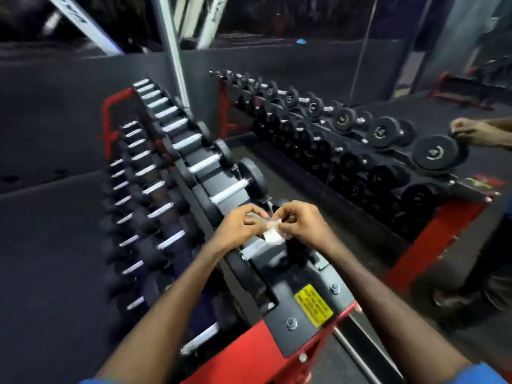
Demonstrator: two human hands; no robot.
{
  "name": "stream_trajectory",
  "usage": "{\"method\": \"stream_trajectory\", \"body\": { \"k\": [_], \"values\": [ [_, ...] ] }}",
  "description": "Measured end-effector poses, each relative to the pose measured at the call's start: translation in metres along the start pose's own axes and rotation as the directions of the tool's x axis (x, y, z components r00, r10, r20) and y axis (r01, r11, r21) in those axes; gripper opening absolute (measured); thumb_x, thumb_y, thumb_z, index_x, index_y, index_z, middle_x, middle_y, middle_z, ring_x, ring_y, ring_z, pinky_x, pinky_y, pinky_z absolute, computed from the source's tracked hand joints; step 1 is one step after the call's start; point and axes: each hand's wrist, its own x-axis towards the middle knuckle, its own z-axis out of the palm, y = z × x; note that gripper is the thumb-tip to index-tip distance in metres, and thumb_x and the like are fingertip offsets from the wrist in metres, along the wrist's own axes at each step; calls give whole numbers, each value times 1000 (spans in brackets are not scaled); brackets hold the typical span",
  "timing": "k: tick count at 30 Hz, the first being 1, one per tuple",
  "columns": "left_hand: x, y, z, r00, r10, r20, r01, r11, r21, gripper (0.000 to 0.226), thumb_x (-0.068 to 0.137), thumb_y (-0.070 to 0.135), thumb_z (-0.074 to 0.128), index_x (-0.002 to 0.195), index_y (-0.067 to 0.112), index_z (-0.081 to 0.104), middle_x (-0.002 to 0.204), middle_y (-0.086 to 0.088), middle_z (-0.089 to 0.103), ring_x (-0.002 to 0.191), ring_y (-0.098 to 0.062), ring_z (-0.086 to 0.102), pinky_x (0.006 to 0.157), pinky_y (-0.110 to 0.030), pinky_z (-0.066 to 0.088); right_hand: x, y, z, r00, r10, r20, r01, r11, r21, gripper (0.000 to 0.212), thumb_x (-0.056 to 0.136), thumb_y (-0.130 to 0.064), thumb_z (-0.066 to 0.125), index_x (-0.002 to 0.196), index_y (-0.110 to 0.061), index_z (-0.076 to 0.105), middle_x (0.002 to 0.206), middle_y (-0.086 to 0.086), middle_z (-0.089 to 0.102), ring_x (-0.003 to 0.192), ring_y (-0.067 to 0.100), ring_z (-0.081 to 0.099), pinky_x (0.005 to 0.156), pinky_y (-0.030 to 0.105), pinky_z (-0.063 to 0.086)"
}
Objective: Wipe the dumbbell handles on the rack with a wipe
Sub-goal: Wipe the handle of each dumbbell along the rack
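Now both hands, left hand and right hand, pinching small white wipe over dumbbell rack.

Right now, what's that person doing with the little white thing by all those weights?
A person stands at the end of a dumbbell rack. Both hands, the left hand and the right hand, pinch a small white wipe between their fingers, just above the nearest dumbbell handle. It looks as if they are opening or unfolding it. No wiping shows yet. Someone else's hand touches a dumbbell on the other rack.
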Motion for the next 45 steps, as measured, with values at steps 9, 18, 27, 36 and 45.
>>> {"method": "stream_trajectory", "body": {
  "k": [9,18,27,36,45],
  "values": [
    [9,-26,-3,955,-243,-172,297,818,493,13,79,42,84,72,47,74,70,18,74,68,1,67,81,-33,61,32,-3,43,922,-112,371,336,707,-622,31,90,1,63,120,-9,66,124,11,55,117,36,62,85,44,52],
    [13,-41,-3,916,-348,-199,401,795,456,9,76,49,85,82,43,83,76,17,77,84,-4,75,86,-37,62,22,24,67,887,-325,329,461,671,-580,18,69,-16,84,81,-18,70,83,2,60,78,30,64,63,42,49],
    [-26,-76,8,844,-143,-516,128,990,-65,27,93,19,74,118,26,80,122,12,77,118,-6,69,108,-26,49,6,49,90,881,-448,155,451,693,-562,28,91,-25,66,118,-18,69,109,2,62,98,29,59,87,41,48],
    [-27,-93,19,827,-84,-555,-52,973,-224,23,97,22,60,108,20,80,113,4,75,116,-19,67,105,-30,46,-14,50,105,919,-385,87,340,661,-669,49,92,-17,50,137,-7,65,139,13,65,135,30,58,118,47,31],
    [-26,-93,18,825,-65,-562,-83,969,-234,22,96,17,59,104,19,79,109,5,74,112,-18,65,99,-25,44,-31,39,119,942,-312,123,303,634,-711,53,98,-22,45,149,-10,54,155,10,52,149,26,43,121,46,28]
  ]
}}
